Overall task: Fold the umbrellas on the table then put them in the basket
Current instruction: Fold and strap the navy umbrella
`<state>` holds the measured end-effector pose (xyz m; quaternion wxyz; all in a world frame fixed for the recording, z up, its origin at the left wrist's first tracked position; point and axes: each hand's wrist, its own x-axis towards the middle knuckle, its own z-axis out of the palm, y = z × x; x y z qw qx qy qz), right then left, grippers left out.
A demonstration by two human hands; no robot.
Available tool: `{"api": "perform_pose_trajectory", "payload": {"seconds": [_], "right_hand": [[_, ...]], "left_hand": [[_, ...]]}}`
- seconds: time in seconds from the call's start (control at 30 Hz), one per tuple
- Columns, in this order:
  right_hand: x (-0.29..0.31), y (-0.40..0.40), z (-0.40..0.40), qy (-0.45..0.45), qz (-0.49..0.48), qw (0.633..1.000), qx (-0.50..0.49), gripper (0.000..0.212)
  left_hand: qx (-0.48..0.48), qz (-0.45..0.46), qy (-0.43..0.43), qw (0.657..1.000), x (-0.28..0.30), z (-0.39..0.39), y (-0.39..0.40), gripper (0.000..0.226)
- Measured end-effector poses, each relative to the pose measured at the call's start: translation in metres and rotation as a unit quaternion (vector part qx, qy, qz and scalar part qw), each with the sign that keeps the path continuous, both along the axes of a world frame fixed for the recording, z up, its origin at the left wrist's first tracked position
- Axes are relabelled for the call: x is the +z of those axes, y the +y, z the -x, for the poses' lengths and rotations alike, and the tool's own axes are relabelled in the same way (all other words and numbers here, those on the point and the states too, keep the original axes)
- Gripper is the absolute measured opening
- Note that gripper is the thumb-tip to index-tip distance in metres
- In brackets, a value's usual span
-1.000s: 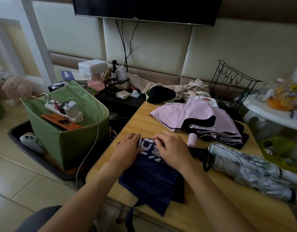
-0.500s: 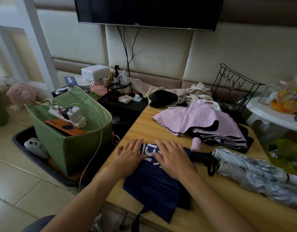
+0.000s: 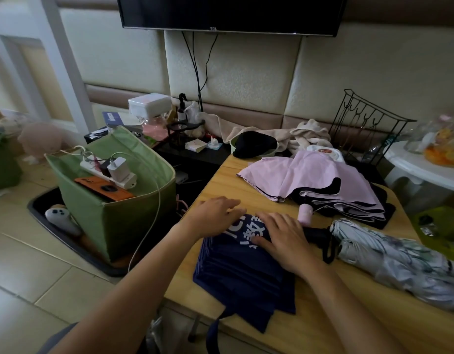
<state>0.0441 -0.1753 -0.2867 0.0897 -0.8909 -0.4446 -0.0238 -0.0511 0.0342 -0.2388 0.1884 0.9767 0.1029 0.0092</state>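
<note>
The navy umbrella [image 3: 243, 272] lies flat at the near left corner of the counter [image 3: 320, 325], its strap hanging over the edge. Both hands press on its far end: the left hand [image 3: 215, 215] rests with straight fingers on the cloth's left edge, the right hand [image 3: 282, 238] lies flat over the white lettering, neither grip closed around anything. The step in hand looks like smoothing the pleats before rolling; to do it well, keep the panels stacked evenly, press air out toward the far tip, then roll tightly around the shaft and fasten the strap so the bundle does not spring loose. Just right of the navy umbrella lies a grey patterned umbrella [image 3: 399, 261] with a black handle [image 3: 316, 233], and beyond it a pink umbrella [image 3: 320, 180], both still loose. Left of the navy umbrella, on the floor, stands the green basket [image 3: 133, 221], already holding a power strip [image 3: 108, 172] and an orange phone [image 3: 104, 189].
</note>
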Motion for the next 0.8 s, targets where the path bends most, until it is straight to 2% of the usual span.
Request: {"api": "perform_pose_trajectory", "payload": {"seconds": [0.1, 0.3, 0.53, 0.63, 0.8], "right_hand": [[0.001, 0.0, -0.001, 0.01, -0.002, 1.0, -0.003, 0.108], [0.009, -0.001, -0.006, 0.065, 0.002, 0.998, 0.016, 0.075], [0.019, -0.002, -0.005, 0.095, 0.001, 0.995, 0.027, 0.07], [0.023, -0.002, 0.0, 0.083, 0.003, 0.996, 0.024, 0.068], [0.028, 0.0, 0.014, -0.009, 0.018, 1.0, 0.008, 0.066]], "left_hand": [[-0.051, 0.01, 0.053, 0.997, 0.001, -0.006, 0.005, 0.055], [-0.075, 0.011, 0.129, 0.989, 0.008, -0.013, 0.006, 0.063], [-0.09, 0.007, 0.203, 0.975, 0.013, -0.017, -0.002, 0.07], [-0.102, -0.014, 0.203, 0.974, 0.016, -0.016, -0.007, 0.071], [-0.117, -0.055, 0.204, 0.97, 0.019, -0.017, -0.019, 0.076]]}}
